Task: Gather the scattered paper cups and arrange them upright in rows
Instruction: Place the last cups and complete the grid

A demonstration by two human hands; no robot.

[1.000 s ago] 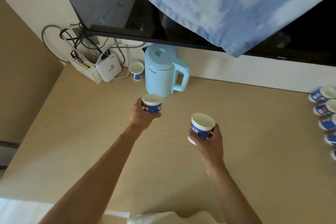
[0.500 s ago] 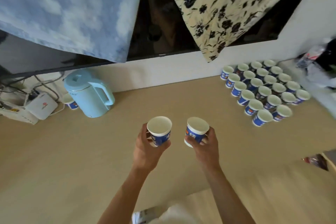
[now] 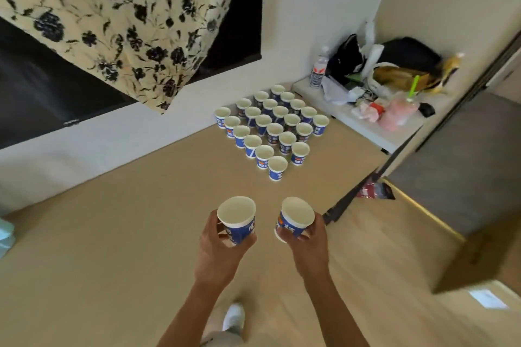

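Left grip [image 3: 222,251] round level cup [image 3: 238,220]; right grip's [image 3: 310,245] cup [image 3: 296,220] seemingly tilted

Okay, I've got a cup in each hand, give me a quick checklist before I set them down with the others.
1. Left hand grip on its blue-and-white paper cup: ok, upright.
2. Right hand grip on the second paper cup: ok, slightly tilted.
3. Both cups empty: ok.
4. Block of arranged cups all upright: ok.
5. Bare tan tabletop at the block's near edge: ok.
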